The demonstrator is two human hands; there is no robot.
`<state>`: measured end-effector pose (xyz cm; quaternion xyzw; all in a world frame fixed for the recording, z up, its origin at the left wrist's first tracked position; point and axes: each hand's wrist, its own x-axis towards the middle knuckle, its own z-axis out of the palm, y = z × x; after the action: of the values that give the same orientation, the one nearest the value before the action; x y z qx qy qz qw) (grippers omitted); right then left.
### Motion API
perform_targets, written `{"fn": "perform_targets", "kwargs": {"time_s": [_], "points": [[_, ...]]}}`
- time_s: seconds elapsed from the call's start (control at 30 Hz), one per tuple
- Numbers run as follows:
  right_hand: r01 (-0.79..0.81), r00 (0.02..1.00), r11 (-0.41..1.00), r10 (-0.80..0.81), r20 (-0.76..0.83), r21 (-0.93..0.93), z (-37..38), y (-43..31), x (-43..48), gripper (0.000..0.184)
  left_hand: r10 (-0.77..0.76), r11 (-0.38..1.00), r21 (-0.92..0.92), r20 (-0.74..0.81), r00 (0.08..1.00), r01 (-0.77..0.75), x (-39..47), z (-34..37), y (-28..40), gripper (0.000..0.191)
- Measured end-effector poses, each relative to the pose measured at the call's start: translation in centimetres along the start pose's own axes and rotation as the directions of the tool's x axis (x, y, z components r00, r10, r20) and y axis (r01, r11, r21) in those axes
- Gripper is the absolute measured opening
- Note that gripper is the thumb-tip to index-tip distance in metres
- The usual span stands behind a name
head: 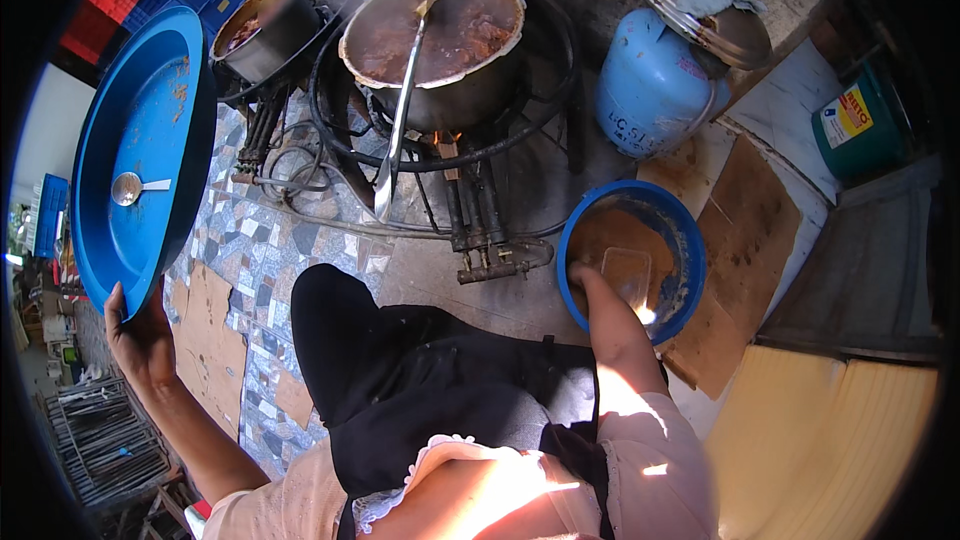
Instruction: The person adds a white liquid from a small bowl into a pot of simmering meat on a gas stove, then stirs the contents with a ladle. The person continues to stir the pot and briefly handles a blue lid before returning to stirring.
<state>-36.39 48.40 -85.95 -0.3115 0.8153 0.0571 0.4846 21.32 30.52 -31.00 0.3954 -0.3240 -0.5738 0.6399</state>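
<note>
My left hand [150, 345] grips the near rim of a large blue plastic basin [161, 172], raised and tilted at the left. Inside the basin lie a metal spoon [135, 187] and brown crumbs stuck to the wall. My right hand [583, 275] is down inside a blue bucket [567, 240]. Brown powder [645, 232] covers the bucket's bottom, and a clear plastic container [626, 270] sits in it beside my forearm. The right fingers are partly hidden, so their grasp does not show.
A steaming pot [442, 101] of brown stew, with a long-handled ladle [405, 97], stands over a lit gas burner [480, 232]. A smaller pot [274, 41] is behind left. At right are a blue gas cylinder [652, 82] topped by a lid [731, 34], and cardboard [735, 262].
</note>
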Motion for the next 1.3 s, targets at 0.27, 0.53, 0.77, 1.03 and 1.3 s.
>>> {"fn": "perform_targets", "kwargs": {"time_s": [0.27, 0.53, 0.77, 1.03, 1.3], "points": [[-0.204, 0.973, 0.665, 0.056, 0.224, 0.719, -0.3, 2.9, -1.4, 0.040, -0.060, 0.995, -0.085, -0.009, 0.998, 0.059, 2.1, -1.7, -1.1, 0.063], [-0.305, 0.922, 0.045, -0.234, 0.307, 0.951, -4.8, 3.9, -9.6, 0.037, -0.239, 0.939, -0.218, 0.140, 0.961, 0.265, 5.8, -4.4, -0.9, 0.067], [-0.122, 0.992, -0.404, -0.079, 0.098, 0.907, -5.6, 5.9, -12.8, 0.036, -0.250, 0.933, -0.219, 0.177, 0.952, 0.286, 7.4, -4.7, -2.2, 0.070], [0.057, 0.992, -0.709, -0.041, -0.122, 0.703, -7.4, 8.1, -15.3, 0.025, -0.131, 0.971, -0.193, 0.057, 0.990, 0.140, 7.0, -4.7, -2.9, 0.066], [0.028, 0.944, -0.767, -0.191, -0.270, 0.641, -19.4, -0.6, -21.3, 0.023, -0.047, 0.992, -0.115, 0.003, 0.999, 0.047, 7.9, -6.1, -3.5, 0.066]]}}
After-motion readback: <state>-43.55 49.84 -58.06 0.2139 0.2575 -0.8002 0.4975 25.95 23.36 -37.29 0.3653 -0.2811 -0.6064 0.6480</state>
